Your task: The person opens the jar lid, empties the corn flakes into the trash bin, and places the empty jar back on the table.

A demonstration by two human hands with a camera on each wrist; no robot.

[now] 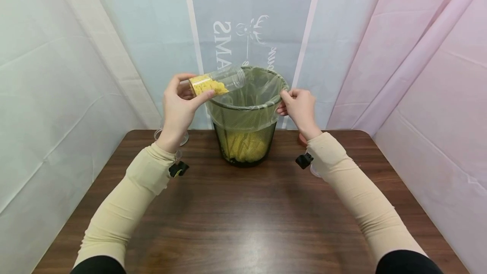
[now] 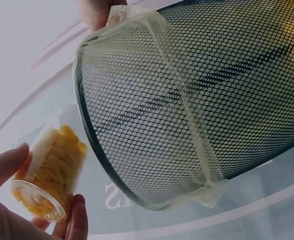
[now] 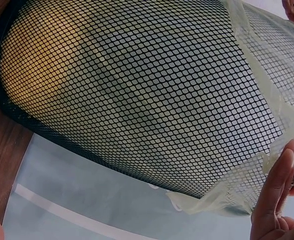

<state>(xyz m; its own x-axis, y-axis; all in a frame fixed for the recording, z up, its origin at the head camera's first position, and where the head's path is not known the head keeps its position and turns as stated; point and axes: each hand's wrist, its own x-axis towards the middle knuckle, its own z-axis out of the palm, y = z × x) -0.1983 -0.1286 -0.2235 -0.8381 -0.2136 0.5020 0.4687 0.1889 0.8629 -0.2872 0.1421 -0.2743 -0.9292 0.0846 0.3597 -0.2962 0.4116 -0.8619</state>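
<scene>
My left hand point(image 1: 180, 105) grips a clear plastic jar point(image 1: 217, 82) by its base end, thumb along the near side. The jar lies tilted, its open mouth over the rim of a black mesh wastebasket point(image 1: 243, 138). Yellow pieces point(image 2: 59, 162) fill the base half of the jar. A thin translucent bag point(image 1: 249, 117) lines the basket and folds over its rim. More yellow stuff point(image 1: 247, 149) shows through the mesh at the bottom. At the basket's right rim, my right hand point(image 1: 300, 107) pinches the bag's edge; its fingertips are partly hidden by the rim.
On the brown table point(image 1: 243, 206), clear round lids or containers point(image 1: 184, 139) sit partly hidden behind my left wrist. A reddish round thing point(image 1: 302, 140) and a clear rim point(image 1: 315, 171) show beside my right wrist. Fabric curtains point(image 1: 430, 109) stand behind and on both sides.
</scene>
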